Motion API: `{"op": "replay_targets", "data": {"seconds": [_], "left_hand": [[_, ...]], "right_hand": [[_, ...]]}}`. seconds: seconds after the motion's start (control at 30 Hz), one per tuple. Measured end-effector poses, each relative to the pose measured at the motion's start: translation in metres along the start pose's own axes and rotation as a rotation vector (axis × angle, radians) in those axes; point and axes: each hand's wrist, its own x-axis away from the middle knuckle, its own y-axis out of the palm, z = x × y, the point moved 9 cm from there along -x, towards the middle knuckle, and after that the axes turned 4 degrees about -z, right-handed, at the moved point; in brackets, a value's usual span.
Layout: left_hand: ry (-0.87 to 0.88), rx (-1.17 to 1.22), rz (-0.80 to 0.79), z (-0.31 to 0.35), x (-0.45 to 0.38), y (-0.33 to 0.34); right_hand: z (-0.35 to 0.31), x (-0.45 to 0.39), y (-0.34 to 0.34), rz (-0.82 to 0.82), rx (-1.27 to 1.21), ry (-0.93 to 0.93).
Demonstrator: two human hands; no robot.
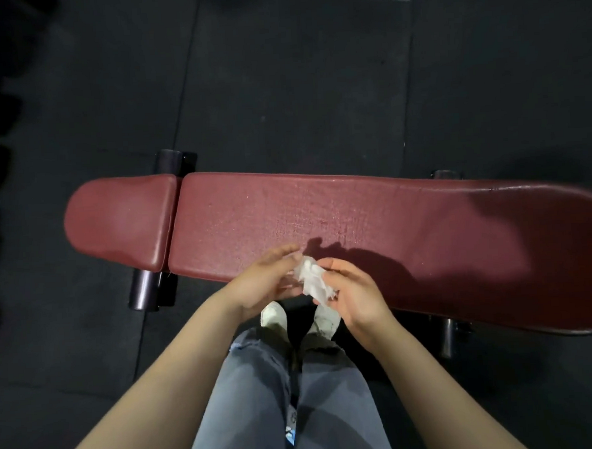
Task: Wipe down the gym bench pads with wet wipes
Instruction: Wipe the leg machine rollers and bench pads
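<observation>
Looks like the prep step here, not the actual wiping yet. Both hands are up in front of the body, just over the near edge of the long pad (373,220), working a crumpled white wipe (313,280) between them. The right hand (354,290) has its fingers curled round the wipe's right side, and the left hand (266,280) pinches the other side with the fingers mostly straight, thumb hidden behind. I'd guess they're unfolding it or bunching it up.

The wipe is held above the surface, not touching the pad as far as I can tell. The short pad (119,221) sits off to the left across a thin gap.

Next move probably needs the wipe flattened under one palm, then pressed down and dragged along the pad.
</observation>
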Motion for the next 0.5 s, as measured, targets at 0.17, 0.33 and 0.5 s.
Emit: {"op": "replay_targets", "data": {"seconds": [0.17,0.33,0.5], "left_hand": [[0.062,-0.014,-0.038,0.006,-0.007,-0.001],[0.073,-0.139,0.041,0.012,-0.009,-0.019],[0.028,-0.103,0.042,0.016,-0.013,-0.048]], "right_hand": [[-0.012,-0.001,-0.010,-0.044,0.289,-0.091],[-0.021,-0.010,-0.008,0.055,0.564,-0.156],[-0.017,-0.024,0.014,0.066,0.534,-0.184]]}}
